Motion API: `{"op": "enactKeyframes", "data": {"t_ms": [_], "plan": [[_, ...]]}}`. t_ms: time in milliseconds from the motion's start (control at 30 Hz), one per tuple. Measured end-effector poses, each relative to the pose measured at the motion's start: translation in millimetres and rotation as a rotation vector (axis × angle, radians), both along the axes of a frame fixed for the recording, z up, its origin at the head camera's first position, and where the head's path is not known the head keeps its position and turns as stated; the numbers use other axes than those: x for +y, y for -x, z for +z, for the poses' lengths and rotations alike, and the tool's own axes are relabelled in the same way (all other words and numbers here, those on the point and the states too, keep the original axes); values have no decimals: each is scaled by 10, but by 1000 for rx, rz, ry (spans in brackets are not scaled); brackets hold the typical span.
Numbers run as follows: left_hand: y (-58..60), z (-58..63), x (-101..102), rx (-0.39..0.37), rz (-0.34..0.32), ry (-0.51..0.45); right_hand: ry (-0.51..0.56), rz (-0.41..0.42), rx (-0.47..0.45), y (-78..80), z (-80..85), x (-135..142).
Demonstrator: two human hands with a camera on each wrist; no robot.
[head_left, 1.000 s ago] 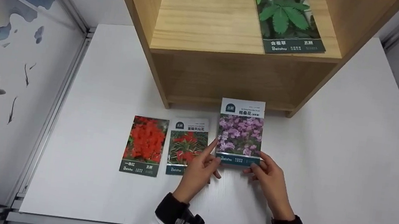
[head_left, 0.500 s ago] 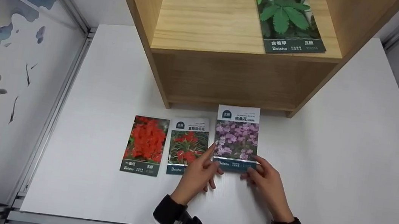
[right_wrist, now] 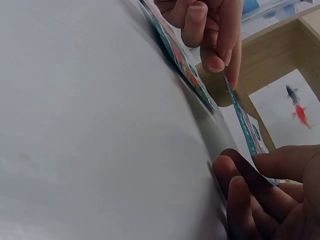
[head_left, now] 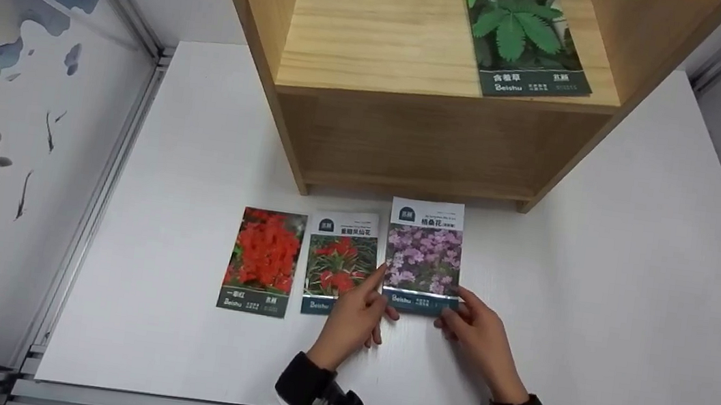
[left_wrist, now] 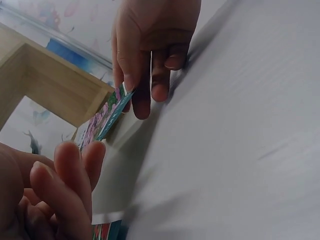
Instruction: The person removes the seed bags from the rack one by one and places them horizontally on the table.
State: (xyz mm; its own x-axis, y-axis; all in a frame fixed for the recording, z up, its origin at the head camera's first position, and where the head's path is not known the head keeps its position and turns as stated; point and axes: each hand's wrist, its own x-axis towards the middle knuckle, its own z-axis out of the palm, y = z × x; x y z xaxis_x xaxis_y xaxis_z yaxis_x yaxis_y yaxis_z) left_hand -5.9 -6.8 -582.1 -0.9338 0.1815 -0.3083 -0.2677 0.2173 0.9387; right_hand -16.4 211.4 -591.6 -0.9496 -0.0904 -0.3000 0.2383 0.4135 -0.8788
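A flower seed packet (head_left: 424,258) with pink-purple blossoms and a teal bottom band is held between both hands in the head view. My left hand (head_left: 352,315) pinches its lower left corner, the index finger along the side edge. At the lower right corner my right hand (head_left: 482,334) grips it between thumb and fingers. Both wrist views show the packet (right_wrist: 245,125) tilted and raised off the table at its near edge. Just left of it lies a second packet (head_left: 336,261) with red flowers among narrow leaves, its lower right corner hidden by the left hand.
Farther left on the white table (head_left: 164,343) lies a packet of dense red flowers (head_left: 263,259). Behind the hands stands a wooden shelf unit (head_left: 367,38); a green-leaf packet (head_left: 525,40) lies at the right of its upper board. A wall with painted fish borders the left side.
Both hands have drawn the pink-purple packet toward the body and slightly left, away from the shelf, still gripping its lower corners. The other packets have stayed in place.
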Motion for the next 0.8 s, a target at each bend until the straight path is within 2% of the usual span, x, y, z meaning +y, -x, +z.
{"op": "enactKeyframes", "data": {"t_ms": [433,800], "plan": [[9,23,34,2,-46,79,-197,55,68,-3,-38,17],[39,10,-13,-133,-72,-48,-191,64,42,-11,-22,32]]}}
